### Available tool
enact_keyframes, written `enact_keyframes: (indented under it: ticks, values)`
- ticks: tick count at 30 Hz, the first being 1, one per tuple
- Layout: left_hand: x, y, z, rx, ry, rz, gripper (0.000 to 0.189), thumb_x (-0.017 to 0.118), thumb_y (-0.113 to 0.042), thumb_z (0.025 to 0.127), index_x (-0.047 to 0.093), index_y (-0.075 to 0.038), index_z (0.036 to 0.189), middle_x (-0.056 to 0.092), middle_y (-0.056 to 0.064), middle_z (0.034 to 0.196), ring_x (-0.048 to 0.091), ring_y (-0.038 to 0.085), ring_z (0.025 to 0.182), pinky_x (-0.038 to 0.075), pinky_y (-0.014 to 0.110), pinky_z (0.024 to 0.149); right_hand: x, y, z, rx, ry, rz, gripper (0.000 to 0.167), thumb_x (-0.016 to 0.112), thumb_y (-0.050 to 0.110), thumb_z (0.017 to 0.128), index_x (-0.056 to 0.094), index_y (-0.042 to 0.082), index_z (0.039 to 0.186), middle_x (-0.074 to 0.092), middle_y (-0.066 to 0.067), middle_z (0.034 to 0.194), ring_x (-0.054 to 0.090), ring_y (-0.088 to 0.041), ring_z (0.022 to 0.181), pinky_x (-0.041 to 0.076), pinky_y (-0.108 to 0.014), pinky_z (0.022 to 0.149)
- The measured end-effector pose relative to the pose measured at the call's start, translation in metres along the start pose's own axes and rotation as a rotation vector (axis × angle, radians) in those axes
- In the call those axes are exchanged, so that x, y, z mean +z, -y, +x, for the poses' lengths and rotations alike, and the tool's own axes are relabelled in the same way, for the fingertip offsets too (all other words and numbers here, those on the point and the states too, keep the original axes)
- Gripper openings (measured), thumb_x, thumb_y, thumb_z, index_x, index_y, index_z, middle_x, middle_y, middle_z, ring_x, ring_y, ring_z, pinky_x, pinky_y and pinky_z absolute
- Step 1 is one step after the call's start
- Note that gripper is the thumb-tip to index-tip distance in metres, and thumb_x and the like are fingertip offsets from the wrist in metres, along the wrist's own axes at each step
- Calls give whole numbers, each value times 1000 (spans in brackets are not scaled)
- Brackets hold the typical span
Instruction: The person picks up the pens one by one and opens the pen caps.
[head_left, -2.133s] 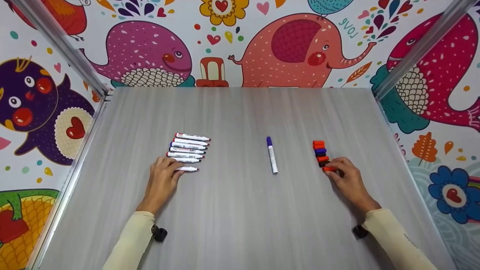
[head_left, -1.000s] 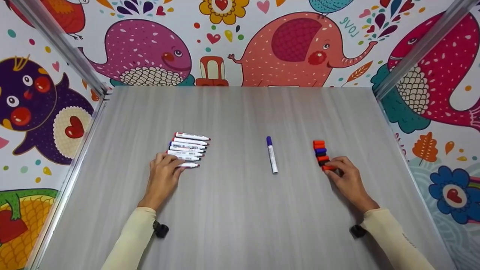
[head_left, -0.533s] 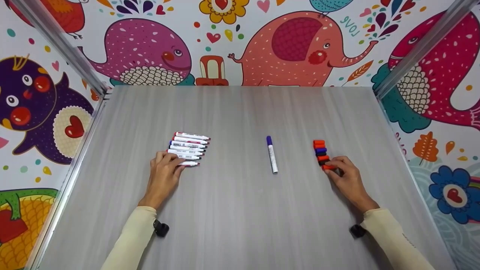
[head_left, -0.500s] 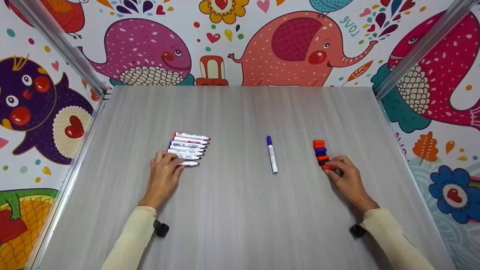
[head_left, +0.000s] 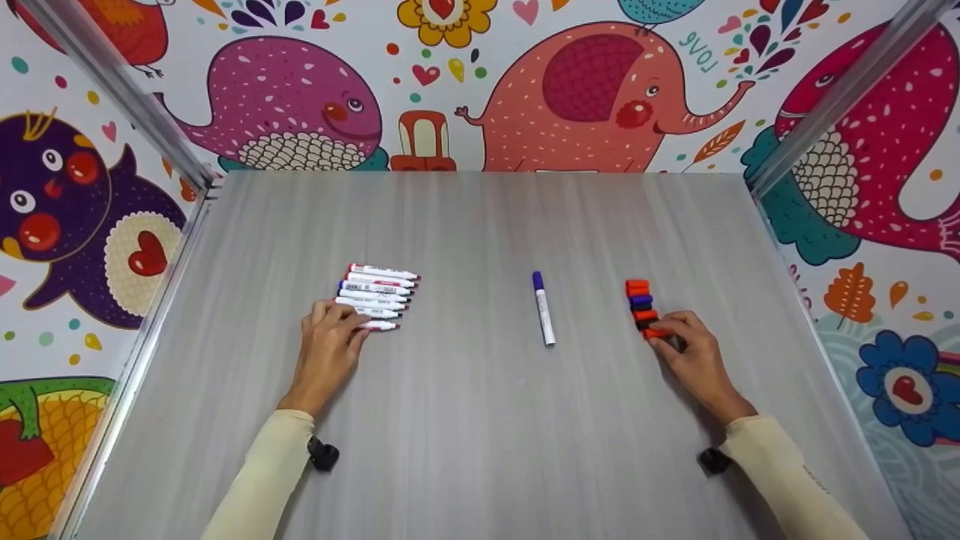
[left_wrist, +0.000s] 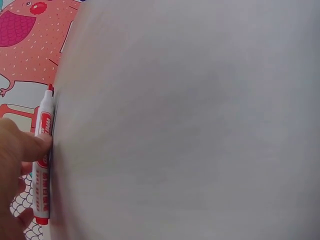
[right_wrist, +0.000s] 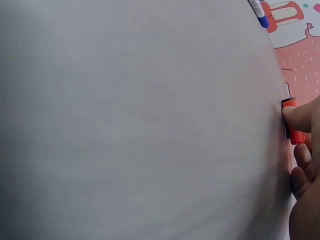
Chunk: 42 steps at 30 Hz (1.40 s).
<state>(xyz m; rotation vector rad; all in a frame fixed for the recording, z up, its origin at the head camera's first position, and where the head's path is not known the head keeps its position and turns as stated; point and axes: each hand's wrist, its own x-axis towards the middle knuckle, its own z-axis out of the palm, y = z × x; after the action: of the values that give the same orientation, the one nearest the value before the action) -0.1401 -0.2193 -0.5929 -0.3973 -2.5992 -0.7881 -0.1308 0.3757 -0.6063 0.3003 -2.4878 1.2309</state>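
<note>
On the left side of the table, uncapped white markers (head_left: 379,285) lie in a row, tips pointing right. My left hand (head_left: 326,356) pinches the nearest one, a red-tipped marker (left_wrist: 41,185); in the left wrist view the thumb lies across its barrel. Over on the right, a short column of red, blue and black caps (head_left: 641,300) lies side by side. My right hand (head_left: 697,356) holds the nearest red cap (right_wrist: 294,122) between thumb and fingers, at the near end of that column. The fingers partly cover the nearest marker and cap.
Between the two groups lies a marker with a blue cap (head_left: 544,307), its cap end pointing away. The grey table (head_left: 480,420) is bordered by printed cartoon walls and metal posts (head_left: 832,112) at its back corners.
My left hand has slid the nearest marker away from me, closer against the row. My right hand stays nearly still on the red cap.
</note>
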Motion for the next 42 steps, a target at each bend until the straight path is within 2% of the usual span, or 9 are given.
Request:
enact_keyframes:
  ticks: [7, 12, 21, 26, 31, 36, 42]
  values:
    - [0, -1, 2, -7, -9, 22, 17, 87, -1, 92, 83, 0, 109, 71, 17, 109, 55, 41, 116, 42, 62, 97, -4, 2, 0, 3, 20, 45, 30, 84, -18, 85, 84, 0, 109, 68, -19, 116, 58, -23, 94, 44, -19, 74]
    - [-1, -2, 2, -13, -6, 26, 16, 85, -3, 95, 82, 1, 110, 70, 19, 112, 55, 41, 117, 42, 63, 98, -5, 1, 0, 12, 25, 47, 30, 83, -17, 87, 83, 1, 111, 67, -19, 117, 59, -21, 97, 45, -18, 76]
    - [-2, -9, 0, -43, -24, -38, 19, 85, -2, 95, 82, 4, 112, 71, 20, 113, 56, 41, 118, 43, 62, 100, -4, 2, 0, 14, 12, 18, 31, 84, -17, 87, 84, 3, 111, 67, -16, 118, 58, -28, 93, 44, -21, 74]
    - [-1, -10, -2, -46, -48, -70, 19, 85, 0, 93, 81, 5, 111, 70, 20, 110, 56, 42, 117, 42, 62, 103, 0, 2, 0, 3, -18, 7, 32, 84, -21, 82, 82, -3, 108, 67, -21, 115, 56, -33, 89, 43, -25, 73]
    - [0, -11, -3, -19, -99, -76, 18, 85, 2, 90, 81, 5, 107, 70, 18, 106, 57, 42, 115, 42, 63, 100, 1, 6, 1, -22, -32, 8, 31, 84, -24, 81, 81, -7, 107, 66, -24, 114, 55, -33, 89, 42, -23, 73]
    - [1, -15, -2, 23, -144, -122, 18, 84, 5, 87, 82, 4, 105, 70, 16, 104, 58, 40, 112, 42, 60, 94, -1, 9, 3, -51, -19, 47, 31, 85, -21, 82, 83, -3, 108, 68, -21, 113, 57, -26, 95, 44, -22, 76]
    - [1, -24, 0, 53, -137, -157, 20, 83, 5, 86, 82, 2, 106, 70, 14, 104, 57, 38, 112, 42, 57, 95, -2, 16, 5, -39, 7, 70, 32, 85, -19, 84, 82, -2, 111, 67, -20, 115, 59, -31, 99, 46, -18, 84]
